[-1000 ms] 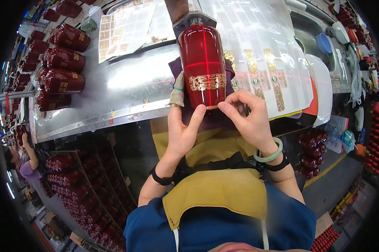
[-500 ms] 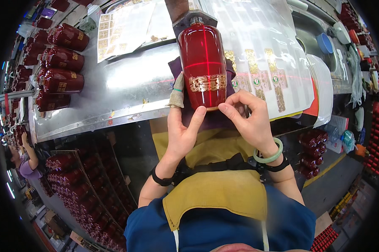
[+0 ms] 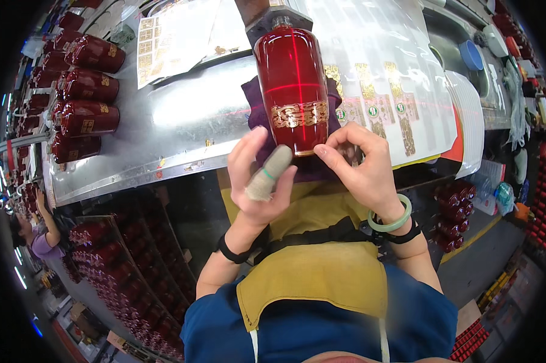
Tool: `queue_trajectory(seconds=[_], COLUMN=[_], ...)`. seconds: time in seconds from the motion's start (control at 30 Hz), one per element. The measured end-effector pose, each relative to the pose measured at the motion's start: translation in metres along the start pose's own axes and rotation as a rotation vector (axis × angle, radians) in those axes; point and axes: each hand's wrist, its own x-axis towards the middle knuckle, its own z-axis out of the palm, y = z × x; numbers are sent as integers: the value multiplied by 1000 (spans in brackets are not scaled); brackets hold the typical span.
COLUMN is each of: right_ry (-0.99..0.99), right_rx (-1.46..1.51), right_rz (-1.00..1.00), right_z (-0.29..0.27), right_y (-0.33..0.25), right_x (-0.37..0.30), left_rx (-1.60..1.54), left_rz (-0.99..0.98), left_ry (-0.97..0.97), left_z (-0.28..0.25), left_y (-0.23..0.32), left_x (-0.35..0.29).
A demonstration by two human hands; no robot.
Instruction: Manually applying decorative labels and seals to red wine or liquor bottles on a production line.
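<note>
A glossy red bottle (image 3: 288, 66) lies with its neck toward a dark metal block (image 3: 262, 30) and its base toward me. An ornate gold band (image 3: 300, 114) runs across its lower part, and red light lines cross on the glass. My right hand (image 3: 364, 166) is closed at the base's right corner, the thumb against the edge and the other fingers curled, partly hidden. My left hand (image 3: 256, 202) is open beside the base's left side, fingers apart. A beige cloth finger cover (image 3: 272, 174) sits on its index finger. Purple cloth (image 3: 256, 100) lies under the bottle.
Clear sheets with gold decals (image 3: 379, 109) lie right of the bottle; another gold-printed sheet (image 3: 164, 45) lies left. Several red bottles (image 3: 88, 118) stand at the metal table's left end. Racked bottles (image 3: 94, 242) stand below left, near another person (image 3: 43, 236).
My left hand has come off the bottle's lower left side, drawing back toward me with its fingers spreading. My right hand stays at the base's right corner.
</note>
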Motion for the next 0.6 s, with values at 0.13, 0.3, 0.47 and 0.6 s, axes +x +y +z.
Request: queue_trajectory(seconds=[0.13,0.3,0.47,0.6], right_ry=[-1,-5,-6,9], right_rx=[-4,0,28,1], right_rz=[4,11,45,6], right_z=[0,0,1,0], right_y=[0,0,-1,-1], right_x=[0,0,0,1], left_rx=[190,257,252,241], left_rz=[115,148,156,136], left_ry=[-92,-88,-90,-50], left_z=[7,8,5,3], left_y=[-1,0,-2,-4], left_x=[0,5,6,6])
